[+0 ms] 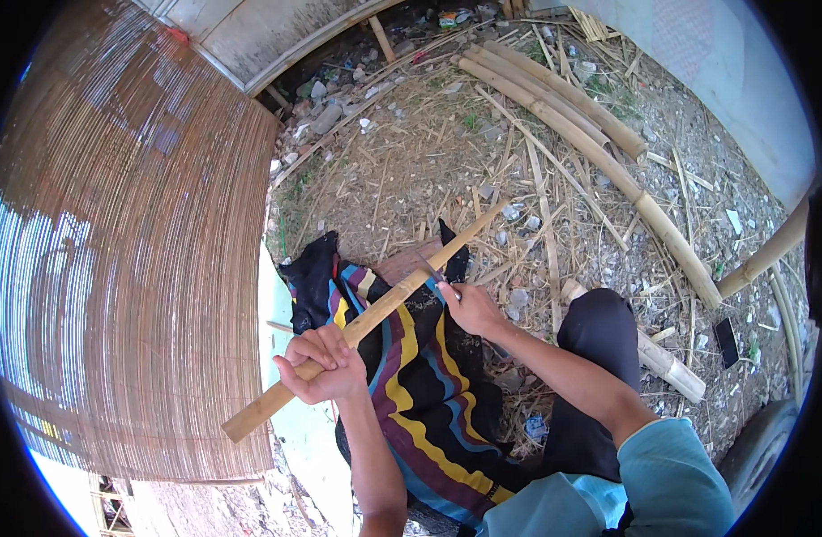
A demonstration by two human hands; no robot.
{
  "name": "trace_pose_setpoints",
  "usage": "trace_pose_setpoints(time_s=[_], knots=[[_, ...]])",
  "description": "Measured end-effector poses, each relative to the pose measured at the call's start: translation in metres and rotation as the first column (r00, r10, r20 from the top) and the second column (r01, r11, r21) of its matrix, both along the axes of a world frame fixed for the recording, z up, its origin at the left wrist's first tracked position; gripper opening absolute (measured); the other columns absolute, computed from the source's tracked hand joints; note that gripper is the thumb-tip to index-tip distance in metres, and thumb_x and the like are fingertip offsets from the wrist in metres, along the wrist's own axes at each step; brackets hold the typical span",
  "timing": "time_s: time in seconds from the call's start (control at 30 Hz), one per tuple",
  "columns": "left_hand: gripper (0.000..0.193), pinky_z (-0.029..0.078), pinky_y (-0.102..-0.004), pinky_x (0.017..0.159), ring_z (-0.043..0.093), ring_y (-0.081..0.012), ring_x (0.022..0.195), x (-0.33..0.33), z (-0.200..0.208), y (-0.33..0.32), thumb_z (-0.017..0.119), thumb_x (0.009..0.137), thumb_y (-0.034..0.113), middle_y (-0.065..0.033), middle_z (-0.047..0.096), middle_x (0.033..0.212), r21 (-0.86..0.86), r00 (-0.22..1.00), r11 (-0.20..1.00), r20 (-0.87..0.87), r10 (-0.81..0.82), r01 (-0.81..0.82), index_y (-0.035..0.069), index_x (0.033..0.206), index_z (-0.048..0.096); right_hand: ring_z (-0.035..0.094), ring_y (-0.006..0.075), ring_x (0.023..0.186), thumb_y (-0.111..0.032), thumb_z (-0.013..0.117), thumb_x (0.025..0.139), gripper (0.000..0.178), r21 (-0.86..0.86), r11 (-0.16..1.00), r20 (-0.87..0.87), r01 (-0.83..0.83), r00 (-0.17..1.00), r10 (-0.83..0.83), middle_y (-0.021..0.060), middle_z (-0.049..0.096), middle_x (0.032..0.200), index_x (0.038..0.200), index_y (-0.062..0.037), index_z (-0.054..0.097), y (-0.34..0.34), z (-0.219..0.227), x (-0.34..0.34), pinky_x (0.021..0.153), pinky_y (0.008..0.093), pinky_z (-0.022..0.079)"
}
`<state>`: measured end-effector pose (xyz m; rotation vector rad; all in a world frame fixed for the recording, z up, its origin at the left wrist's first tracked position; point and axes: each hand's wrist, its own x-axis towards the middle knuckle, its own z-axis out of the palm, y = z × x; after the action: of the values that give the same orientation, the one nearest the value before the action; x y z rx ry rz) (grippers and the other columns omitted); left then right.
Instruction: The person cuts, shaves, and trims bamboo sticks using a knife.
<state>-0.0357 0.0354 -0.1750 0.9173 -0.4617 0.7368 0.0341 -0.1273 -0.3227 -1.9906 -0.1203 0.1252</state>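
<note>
A long flat bamboo strip [384,307] slants across the middle, from the lower left up to the right. My left hand [326,362] is closed around it near its lower end. In my right hand [472,309] is a knife [431,268], its handle mostly hidden by the fingers, its dark blade up against the strip's upper part. Beneath both hands a striped cloth [402,421], black, yellow, blue and maroon, lies draped over my lap and toward the ground.
To the left hangs a slatted blind [151,268]. Long bamboo poles [599,161] lie at the far right, and a cut bamboo piece [671,367] is beside my knee. A black phone [726,343] and a tyre [762,452] are at right. Shavings and stones litter the ground.
</note>
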Motion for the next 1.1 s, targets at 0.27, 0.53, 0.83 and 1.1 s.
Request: trace_pose_setpoints(time_s=[0.27, 0.53, 0.83, 1.1], knots=[[0.055, 0.030, -0.0229, 0.042, 0.034, -0.0115, 0.037, -0.008, 0.006, -0.020, 0.031, 0.094, 0.042, -0.0027, 0.037, 0.044, 0.123, 0.997, 0.992, 0.066, -0.027, 0.018, 0.005, 0.056, 0.042, 0.055, 0.0434, 0.058, -0.039, 0.045, 0.090, 0.047, 0.191, 0.932, 0.236, -0.308, 0.936, 0.261, 0.0232, 0.051, 0.055, 0.083, 0.0056, 0.058, 0.000, 0.057, -0.030, 0.055, 0.0449, 0.043], [0.052, 0.029, -0.0233, 0.042, 0.034, -0.0112, 0.037, -0.004, 0.007, -0.036, 0.032, 0.094, 0.041, -0.0024, 0.036, 0.045, 0.117, 0.997, 0.992, 0.067, -0.044, 0.036, 0.007, 0.055, 0.040, 0.052, 0.0250, 0.045, -0.052, 0.036, 0.092, 0.063, 0.170, 0.967, -0.188, 0.188, 0.970, -0.155, 0.0129, 0.050, 0.051, 0.066, 0.0030, 0.051, -0.018, -0.041, 0.038, 0.051, 0.0391, 0.044], [0.053, 0.029, -0.0225, 0.038, 0.030, -0.0107, 0.033, 0.001, 0.013, -0.026, 0.031, 0.095, 0.041, -0.0014, 0.032, 0.042, -0.010, 0.997, 0.997, 0.027, 0.071, -0.070, 0.009, 0.052, 0.036, 0.053, 0.0432, 0.060, -0.032, 0.044, 0.091, 0.040, 0.193, 0.954, 0.285, -0.229, 0.944, 0.169, 0.0233, 0.051, 0.058, 0.077, 0.0037, 0.056, -0.001, 0.000, 0.004, 0.056, 0.0444, 0.043], [0.054, 0.025, -0.0212, 0.033, 0.025, -0.0104, 0.029, 0.005, 0.004, 0.003, 0.034, 0.093, 0.043, 0.0000, 0.028, 0.037, -0.203, 0.967, 0.950, -0.142, 0.213, -0.239, 0.013, 0.047, 0.034, 0.056, 0.0428, 0.061, -0.038, 0.043, 0.091, 0.047, 0.201, 0.972, 0.159, -0.122, 0.983, 0.091, 0.0242, 0.053, 0.059, 0.076, 0.0037, 0.056, 0.032, 0.020, -0.009, 0.056, 0.0448, 0.044]])
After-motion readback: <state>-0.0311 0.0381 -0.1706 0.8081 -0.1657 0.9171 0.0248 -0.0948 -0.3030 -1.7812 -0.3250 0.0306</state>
